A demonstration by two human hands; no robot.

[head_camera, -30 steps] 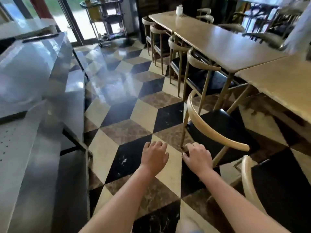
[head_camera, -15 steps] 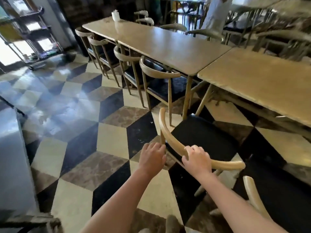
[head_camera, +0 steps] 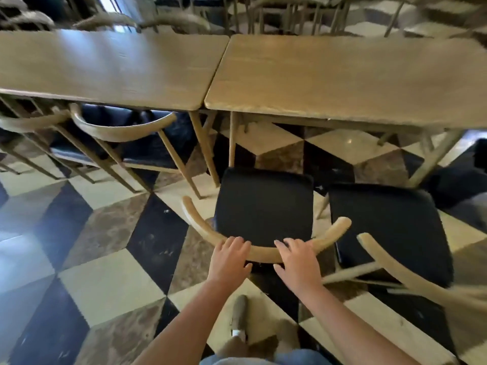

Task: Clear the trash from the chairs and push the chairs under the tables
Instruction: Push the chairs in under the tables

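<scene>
A wooden chair with a black seat [head_camera: 263, 204] and a curved backrest [head_camera: 263, 251] stands pulled out in front of the right table [head_camera: 342, 75]. My left hand [head_camera: 229, 256] and my right hand [head_camera: 296, 259] both rest on the backrest, fingers curled over its top. The seat's front edge is near the table's edge, and no trash shows on the seat. A second chair [head_camera: 390, 227] with a black seat stands pulled out just to the right.
The left table [head_camera: 105, 67] has chairs [head_camera: 123, 127] tucked under it. The table legs [head_camera: 204, 148] stand ahead-left of the held chair. More chairs line the far side. The floor is a checkered tile pattern. My foot [head_camera: 238, 320] is below the chair.
My view has swung right to face the tables. My left hand has come onto the backrest beside the right hand, and I now stand squarely behind the chair.
</scene>
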